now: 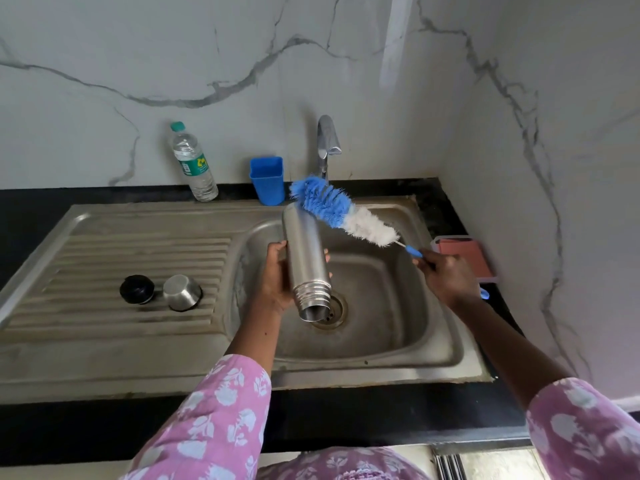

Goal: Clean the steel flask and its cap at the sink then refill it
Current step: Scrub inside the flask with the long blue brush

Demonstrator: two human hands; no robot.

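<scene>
My left hand (277, 282) grips the steel flask (304, 258) over the sink basin (388, 306). The flask is tipped so its open threaded mouth points toward me and down, above the drain (334, 311). My right hand (448, 277) holds the blue handle of a bottle brush (341, 211). Its blue and white bristles lie against the flask's upper end, outside it. On the ribbed drainboard (104, 271) to the left sit the black stopper (136, 289) and the steel cap cup (181, 292), upside down.
The tap (327, 143) stands behind the basin with no water running. A blue plastic cup (267, 180) and a clear water bottle (192, 162) stand at the back of the black counter. A pink sponge in a tray (464, 256) lies right of the sink.
</scene>
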